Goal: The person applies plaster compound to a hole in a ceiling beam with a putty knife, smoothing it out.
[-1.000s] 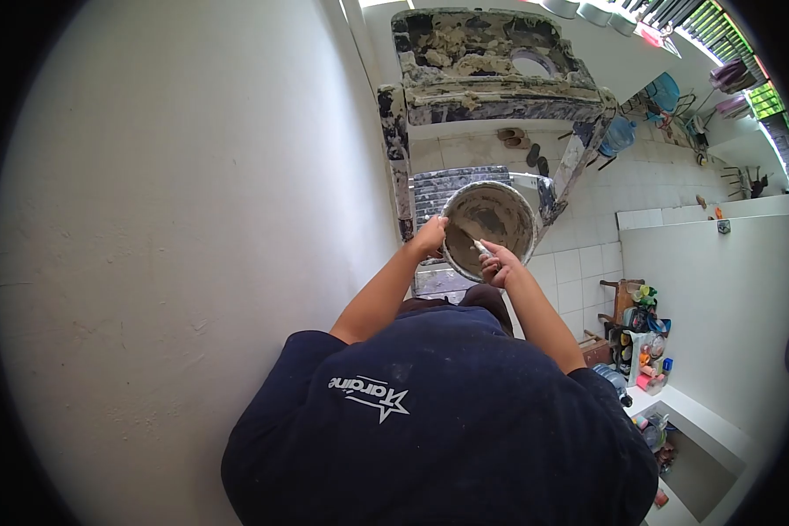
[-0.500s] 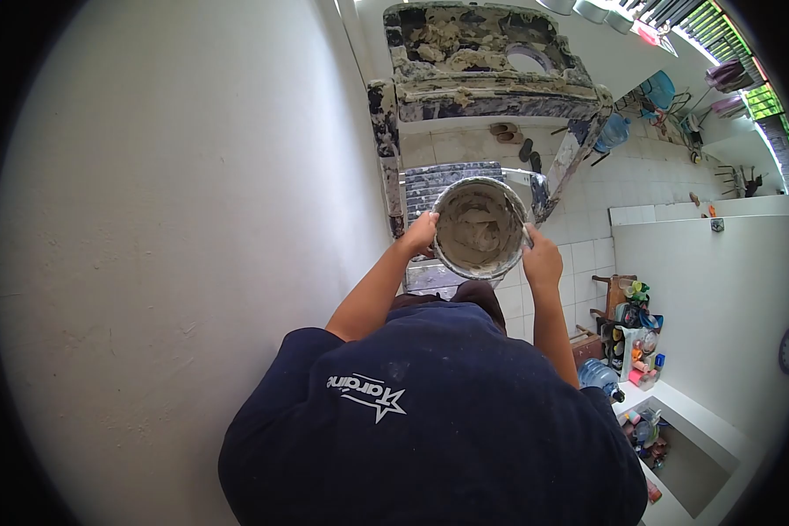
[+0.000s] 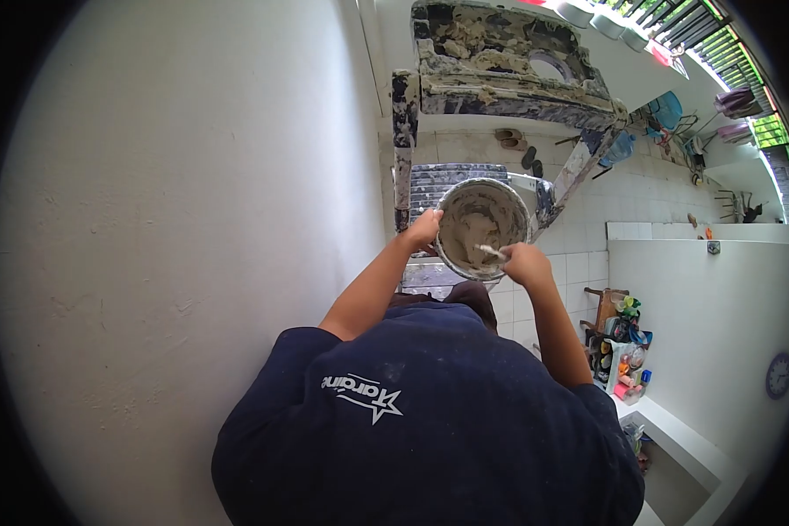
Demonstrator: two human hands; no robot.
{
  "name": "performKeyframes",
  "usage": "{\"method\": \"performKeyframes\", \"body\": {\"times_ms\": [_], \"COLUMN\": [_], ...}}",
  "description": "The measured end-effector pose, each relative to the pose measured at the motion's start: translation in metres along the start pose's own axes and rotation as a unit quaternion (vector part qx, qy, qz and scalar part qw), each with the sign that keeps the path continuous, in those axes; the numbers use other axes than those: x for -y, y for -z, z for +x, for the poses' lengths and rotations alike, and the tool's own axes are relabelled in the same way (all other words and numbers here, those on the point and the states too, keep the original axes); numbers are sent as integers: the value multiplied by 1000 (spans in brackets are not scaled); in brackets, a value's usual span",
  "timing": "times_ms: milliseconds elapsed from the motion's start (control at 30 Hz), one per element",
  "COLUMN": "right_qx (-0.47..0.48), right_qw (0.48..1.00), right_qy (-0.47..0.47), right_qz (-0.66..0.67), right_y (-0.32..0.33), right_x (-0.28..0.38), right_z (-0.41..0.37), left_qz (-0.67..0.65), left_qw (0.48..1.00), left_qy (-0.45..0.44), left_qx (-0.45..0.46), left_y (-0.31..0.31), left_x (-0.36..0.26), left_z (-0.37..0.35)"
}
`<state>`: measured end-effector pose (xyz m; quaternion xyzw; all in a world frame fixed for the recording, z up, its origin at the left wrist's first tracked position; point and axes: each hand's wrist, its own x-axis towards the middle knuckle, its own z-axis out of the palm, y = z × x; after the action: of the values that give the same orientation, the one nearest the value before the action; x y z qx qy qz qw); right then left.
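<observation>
A round bucket (image 3: 441, 250) with a smeared rim stands upright in front of me, above the ladder's step. Wet greyish-beige putty (image 3: 475, 230) coats its inside and lies at the bottom. My left hand (image 3: 425, 230) grips the bucket's left rim, thumb over the edge. At the right side of the opening, my right hand (image 3: 526, 263) is closed around a putty-coated tool (image 3: 491, 252) that looks like a putty knife. Its tip points left into the bucket; most of its grip is hidden by my fingers.
A putty-crusted stepladder (image 3: 517, 96) rises just ahead, its ribbed step (image 3: 456, 171) beside the bucket. A white wall (image 3: 167, 263) runs close on my left. Slippers (image 3: 510, 138) lie on the tiled floor. Household items (image 3: 624, 351) crowd the lower right near a low partition (image 3: 693, 307).
My right hand has moved left and down from the bucket's right rim, bringing the tool over the putty. The left hand keeps its hold. The view has shifted slightly.
</observation>
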<state>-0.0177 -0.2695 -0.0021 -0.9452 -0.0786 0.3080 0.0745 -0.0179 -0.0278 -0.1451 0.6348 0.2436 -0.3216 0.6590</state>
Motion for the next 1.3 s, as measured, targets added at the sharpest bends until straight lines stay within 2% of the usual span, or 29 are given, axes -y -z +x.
{"method": "performKeyframes", "body": {"times_ms": [67,167,267,300,367,467,500,600,633,733,867,900,1000,1133,1167,1300], "right_qx": [-58,-156,-41,-42,-19,63,82,133,136,89,-134,-138,-97,-22,-48,89], "right_qw": [996,988,999,999,1000,990,989,982,985,994,990,990,992,996,996,994], "right_qy": [1,-1,-2,0,6,9,-8,18,34,44,30,17,20,17,31,-29], "right_qz": [71,15,35,13,-22,-123,-126,-132,-97,-35,8,1,-82,-86,-72,58], "right_y": [17,-29,-73,-79,-71,-54,-53,-29,-17,7,6,9,-11,-36,-43,-39], "right_x": [-2,-10,-3,-1,5,-2,-9,-39,-46,-51,-43,-37,-32,-32,-38,-64], "right_z": [19,81,86,76,50,33,32,45,47,58,80,83,91,72,70,93], "left_qz": [5,8,-2,-9,-11,-20,-26,-29,-18,-6,14,15,11,9,2,-1], "left_qw": [1000,1000,1000,1000,1000,999,999,998,999,997,999,1000,999,999,999,998], "left_qy": [3,4,10,13,16,31,31,47,35,45,28,26,39,27,32,49], "left_qx": [9,19,25,14,-5,23,36,32,25,56,14,7,22,34,31,31], "left_y": [2,3,4,2,0,3,4,3,1,6,1,0,3,6,6,5], "left_x": [7,8,6,6,3,4,6,-1,-10,-2,-6,-8,-1,7,5,3], "left_z": [4,3,7,7,2,8,8,3,-10,1,-4,-7,2,15,13,16]}}
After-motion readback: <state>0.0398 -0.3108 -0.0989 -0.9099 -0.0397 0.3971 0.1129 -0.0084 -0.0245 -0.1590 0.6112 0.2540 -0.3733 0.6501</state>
